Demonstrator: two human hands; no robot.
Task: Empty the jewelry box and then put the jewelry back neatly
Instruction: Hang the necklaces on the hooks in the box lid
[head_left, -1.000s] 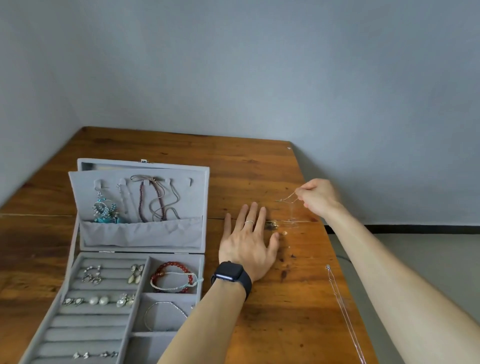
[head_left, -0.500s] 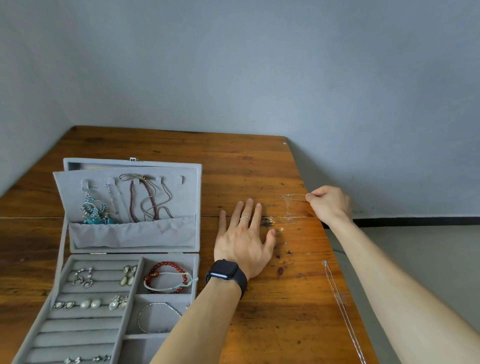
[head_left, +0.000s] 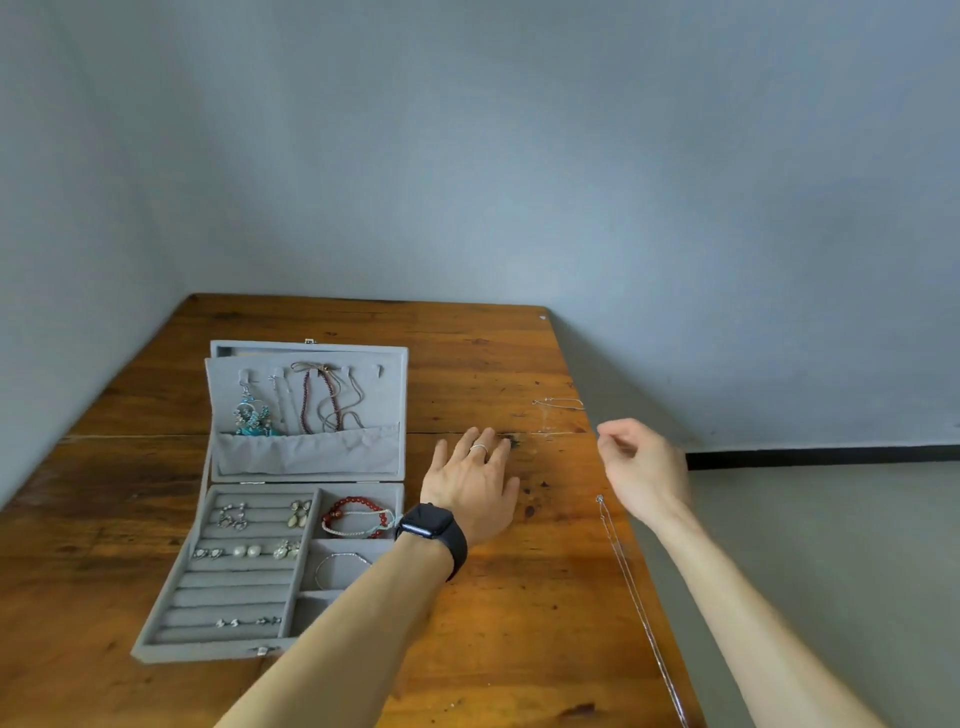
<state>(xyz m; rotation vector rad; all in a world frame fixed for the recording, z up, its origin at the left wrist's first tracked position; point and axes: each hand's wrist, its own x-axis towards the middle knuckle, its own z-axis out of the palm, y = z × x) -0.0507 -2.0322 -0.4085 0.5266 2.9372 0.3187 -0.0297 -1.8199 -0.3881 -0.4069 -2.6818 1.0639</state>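
An open grey jewelry box (head_left: 208, 587) lies on the wooden table (head_left: 493, 649). Its lid holds a turquoise earring piece (head_left: 251, 415) and dark necklaces (head_left: 322, 397). The tray holds earrings, a red bead bracelet (head_left: 356, 514) and a silver bangle (head_left: 340, 561). My left hand (head_left: 475, 491), with ring and black watch, rests flat on the table right of the box. My right hand (head_left: 641, 470) hovers empty near the table's right edge, fingers loosely curled. A thin silver chain (head_left: 558, 402) lies beyond it. A long silver necklace (head_left: 631, 587) lies along the right edge.
The table sits in a corner of grey walls. Its right edge drops to a grey floor with a black skirting strip (head_left: 821, 457). Bare wood stretches in front of and right of the box.
My right hand let go of the thin silver chain, which now lies on the table, and drew back toward me. The left hand stayed flat.
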